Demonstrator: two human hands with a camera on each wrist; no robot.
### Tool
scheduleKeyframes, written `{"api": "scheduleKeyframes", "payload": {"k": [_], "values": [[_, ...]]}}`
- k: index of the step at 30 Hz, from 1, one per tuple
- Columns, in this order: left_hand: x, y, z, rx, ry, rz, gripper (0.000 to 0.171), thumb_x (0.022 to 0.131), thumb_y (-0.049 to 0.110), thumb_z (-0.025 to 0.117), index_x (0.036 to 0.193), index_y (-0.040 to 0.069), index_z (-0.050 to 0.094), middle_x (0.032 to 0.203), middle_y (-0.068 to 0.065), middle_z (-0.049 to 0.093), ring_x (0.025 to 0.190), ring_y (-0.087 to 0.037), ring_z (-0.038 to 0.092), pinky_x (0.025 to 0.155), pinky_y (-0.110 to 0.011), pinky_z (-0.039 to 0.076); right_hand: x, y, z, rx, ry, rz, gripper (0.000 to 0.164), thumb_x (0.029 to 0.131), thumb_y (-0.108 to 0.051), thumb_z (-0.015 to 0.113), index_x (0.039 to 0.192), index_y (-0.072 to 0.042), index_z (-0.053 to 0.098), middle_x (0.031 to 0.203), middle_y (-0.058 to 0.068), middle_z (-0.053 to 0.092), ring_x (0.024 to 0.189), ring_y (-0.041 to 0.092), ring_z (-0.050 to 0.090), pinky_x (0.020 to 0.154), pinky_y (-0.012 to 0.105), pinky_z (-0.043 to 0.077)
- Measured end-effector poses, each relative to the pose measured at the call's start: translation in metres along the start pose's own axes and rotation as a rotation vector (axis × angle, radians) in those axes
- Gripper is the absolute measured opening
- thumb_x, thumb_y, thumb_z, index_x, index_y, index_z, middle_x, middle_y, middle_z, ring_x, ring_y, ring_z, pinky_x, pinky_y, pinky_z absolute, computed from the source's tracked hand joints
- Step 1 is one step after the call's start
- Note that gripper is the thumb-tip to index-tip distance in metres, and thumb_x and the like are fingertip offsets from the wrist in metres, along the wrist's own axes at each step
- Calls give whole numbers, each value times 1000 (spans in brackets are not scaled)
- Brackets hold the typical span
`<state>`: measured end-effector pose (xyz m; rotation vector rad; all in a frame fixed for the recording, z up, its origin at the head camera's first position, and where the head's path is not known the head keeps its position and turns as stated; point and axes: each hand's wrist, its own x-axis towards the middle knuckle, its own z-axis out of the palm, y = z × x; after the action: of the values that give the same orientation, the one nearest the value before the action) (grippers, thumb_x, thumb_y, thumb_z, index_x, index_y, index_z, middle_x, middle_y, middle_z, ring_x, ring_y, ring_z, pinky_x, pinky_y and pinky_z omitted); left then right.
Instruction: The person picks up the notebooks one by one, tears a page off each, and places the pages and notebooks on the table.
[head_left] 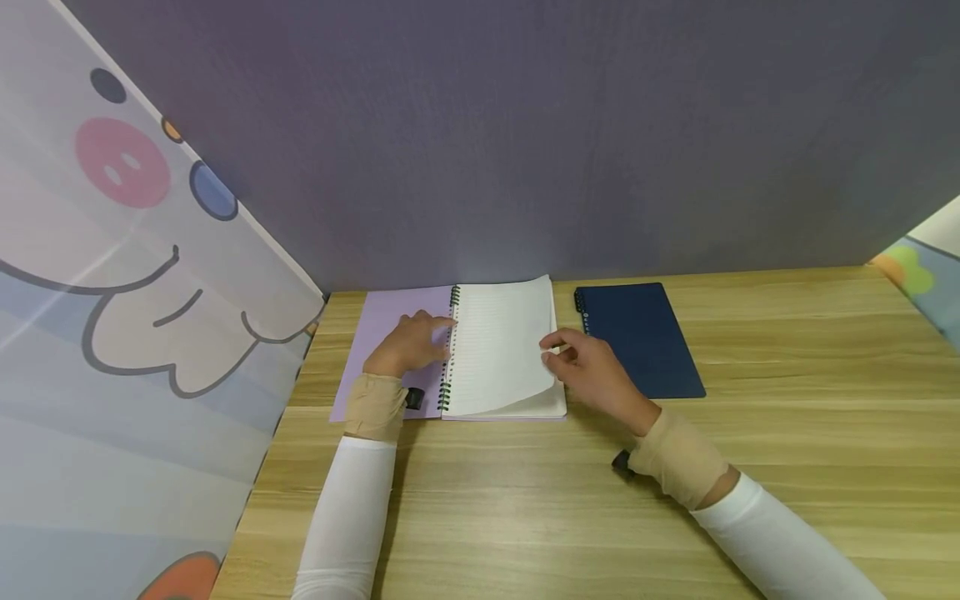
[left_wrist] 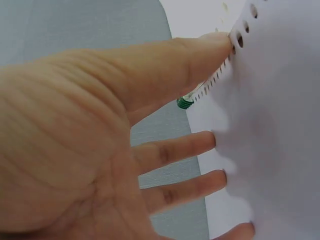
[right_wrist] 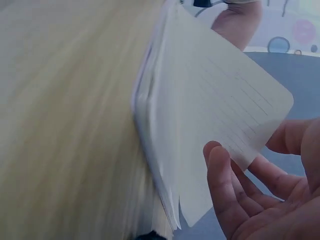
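A spiral notebook lies open, its lilac cover folded out to the left and its green binding coil in the middle. The lined white page on the right side is lifted at its free edge. My left hand lies over the cover, thumb and fingers extended to the binding. Close up, the left thumb touches the row of punched holes and the other fingertips meet the paper. My right hand holds the page's right edge, with fingers on both sides of the sheet.
A closed navy spiral notebook lies just right, partly behind the right hand. Behind the wooden table stands a dark grey panel. A cartoon-printed wall borders the left.
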<state>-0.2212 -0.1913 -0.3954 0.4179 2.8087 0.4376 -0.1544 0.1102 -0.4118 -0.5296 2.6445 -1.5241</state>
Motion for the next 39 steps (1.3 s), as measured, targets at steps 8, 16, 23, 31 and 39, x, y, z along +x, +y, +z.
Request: {"api": "scheduleKeyframes", "payload": {"k": [8,16,23,31,39], "values": [[0,-1,-1,19,9,-1,72,77,30,70,141,19,38,131,-12,40,116,-39,34,88,-48,35,21,-7,-1,268,-40,128,60,88,-19,57,140,-12,27,125,16,45,88,24,59,71,38,47],[3,-4,1,57,-13,-1,67,79,36,68,139,23,41,131,-8,39,112,-34,34,87,-47,36,51,-13,5,467,-94,352,76,89,-30,57,143,-4,11,125,21,45,94,35,58,76,41,46],[4,-7,2,41,-14,-17,67,79,37,67,140,27,40,131,-6,38,113,-32,32,85,-49,37,67,-12,9,283,-87,445,82,88,-54,47,144,-2,16,132,14,35,99,27,52,73,34,46],[5,-5,4,80,-25,-93,62,89,37,55,144,33,28,132,-1,32,116,-30,28,77,-63,36,68,2,9,163,-60,376,21,89,-23,45,93,-3,45,77,10,44,63,21,44,56,31,39],[9,-2,7,122,-29,-137,61,92,38,49,146,35,21,131,-3,30,115,-32,27,75,-69,31,69,3,11,170,-41,377,26,89,-33,48,89,-6,50,76,10,50,64,23,52,57,34,44]]}}
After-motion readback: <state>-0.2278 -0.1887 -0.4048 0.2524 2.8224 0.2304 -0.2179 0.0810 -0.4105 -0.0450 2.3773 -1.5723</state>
